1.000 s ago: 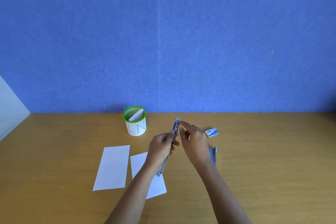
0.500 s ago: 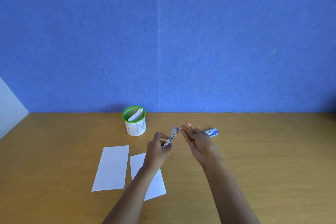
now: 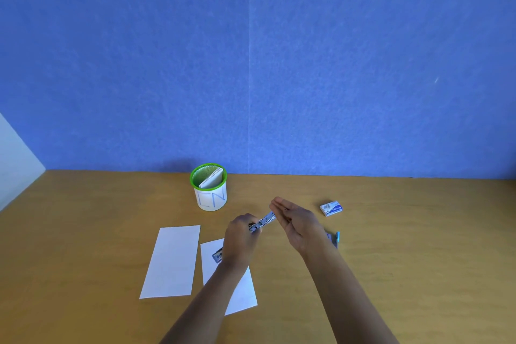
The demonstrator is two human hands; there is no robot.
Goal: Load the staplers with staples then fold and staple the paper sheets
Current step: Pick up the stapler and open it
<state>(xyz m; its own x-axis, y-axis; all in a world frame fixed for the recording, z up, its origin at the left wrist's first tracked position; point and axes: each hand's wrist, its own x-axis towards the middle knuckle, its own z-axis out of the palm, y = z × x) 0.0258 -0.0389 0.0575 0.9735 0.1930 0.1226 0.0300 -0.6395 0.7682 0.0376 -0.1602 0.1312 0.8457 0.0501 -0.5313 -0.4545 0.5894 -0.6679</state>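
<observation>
My left hand [image 3: 240, 237] grips a small metal stapler [image 3: 262, 223] above the table; its far end points up and right, and its near end shows below my wrist over the paper. My right hand [image 3: 297, 222] is held flat with straight fingers, its palm against the stapler's tip. A second blue stapler [image 3: 334, 238] lies on the table, partly hidden behind my right wrist. A small staple box [image 3: 331, 208] lies to the far right. Two folded white sheets lie on the wood: one sheet [image 3: 171, 261] at the left, another sheet [image 3: 240, 292] under my left forearm.
A green-rimmed white mesh cup [image 3: 210, 187] with folded paper inside stands behind the sheets. A blue wall [image 3: 251, 64] closes the back of the wooden table [image 3: 418, 246]. A white panel [image 3: 14, 159] stands at the far left.
My left hand has lowered and tilted the stapler flatter. My right hand let go of its top, opened flat and now meets the stapler's tip with its palm.
</observation>
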